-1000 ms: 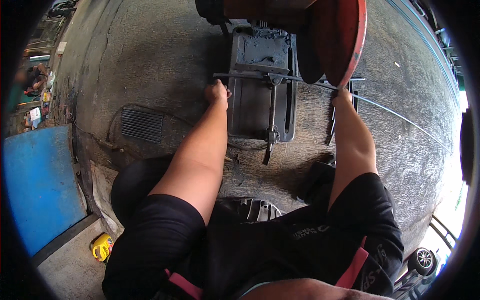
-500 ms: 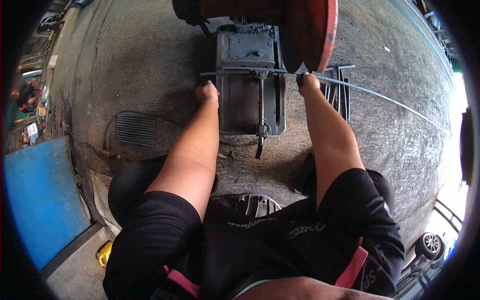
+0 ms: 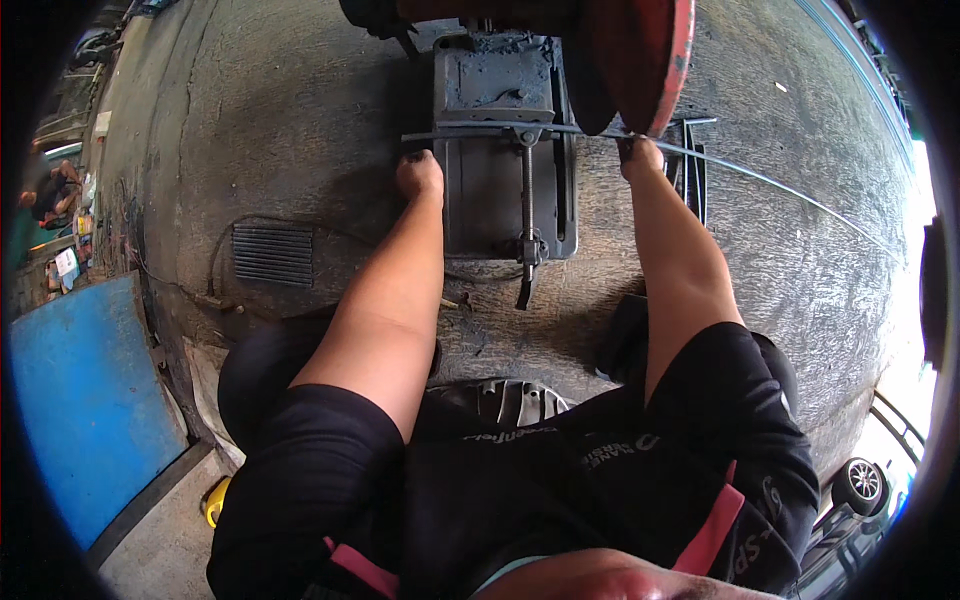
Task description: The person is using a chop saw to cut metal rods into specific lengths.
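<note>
Metal rods (image 3: pixel 720 160): lying across the grey machine base (image 3: pixel 480 205) at the clamp (image 3: pixel 528 200), one running out rightward. Right hand (image 3: pixel 642 157): apparently pinching a rod beside the red guard (image 3: pixel 677 75); left hand (image 3: pixel 420 176): curling near the left end, contact indeterminable. Handling, as judged: keeping rods level, fingers clear of the guard.

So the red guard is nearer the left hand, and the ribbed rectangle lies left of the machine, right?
Not quite: the head view shows the red guard nearer the right hand; the ribbed rectangle does lie left of the machine.
</note>
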Demonstrator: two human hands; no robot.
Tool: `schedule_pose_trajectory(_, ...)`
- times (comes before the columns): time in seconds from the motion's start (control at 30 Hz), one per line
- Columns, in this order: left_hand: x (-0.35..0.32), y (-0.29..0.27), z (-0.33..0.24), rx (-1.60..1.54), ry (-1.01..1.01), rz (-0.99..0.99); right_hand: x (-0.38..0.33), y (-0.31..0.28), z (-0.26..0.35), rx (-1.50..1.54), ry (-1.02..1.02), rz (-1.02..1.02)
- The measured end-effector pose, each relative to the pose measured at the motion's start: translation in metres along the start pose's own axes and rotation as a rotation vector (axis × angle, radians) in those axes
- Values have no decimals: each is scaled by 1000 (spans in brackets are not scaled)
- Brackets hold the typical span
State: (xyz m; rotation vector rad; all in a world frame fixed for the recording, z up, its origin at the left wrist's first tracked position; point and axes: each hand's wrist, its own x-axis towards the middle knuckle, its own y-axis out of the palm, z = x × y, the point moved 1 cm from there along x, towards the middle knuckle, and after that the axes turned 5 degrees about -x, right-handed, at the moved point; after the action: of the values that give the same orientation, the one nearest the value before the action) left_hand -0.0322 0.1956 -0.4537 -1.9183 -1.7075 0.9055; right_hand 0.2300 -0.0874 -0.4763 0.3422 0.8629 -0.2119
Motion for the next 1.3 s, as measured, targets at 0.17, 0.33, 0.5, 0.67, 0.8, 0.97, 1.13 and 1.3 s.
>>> schedule_pose_trajectory(0.17, -5, -3, -6, 6, -10, 37, -9, 6, -16, -53, -63, 29)
schedule_pose_trajectory(0.33, -12, -6, -11, -209, -1, 124, -7, 14, -31, 64, -42, 110)
schedule_pose_trajectory(0.5, -4, -3, -12, -462, -149, 171, -12, 15, -43, 26, -18, 254)
schedule_pose_trajectory(0.67, 9, 0, -6, -635, -368, 241, -4, 8, -49, -1086, -596, 199)
schedule_pose_trajectory(0.8, 16, 4, -5, -622, -394, 267, 19, 4, -58, -1350, -763, 143)
schedule_pose_trajectory(0.97, 17, 7, -10, -662, -333, 272, 11, 1, -46, -1824, -901, 139)
schedule_pose_trajectory(1.13, 20, 7, -19, -640, -414, 302, -23, 10, -31, -1854, -932, 157)
schedule_pose_trajectory(1.3, 23, 11, -16, -565, -399, 280, -28, 14, -31, -1898, -908, 142)
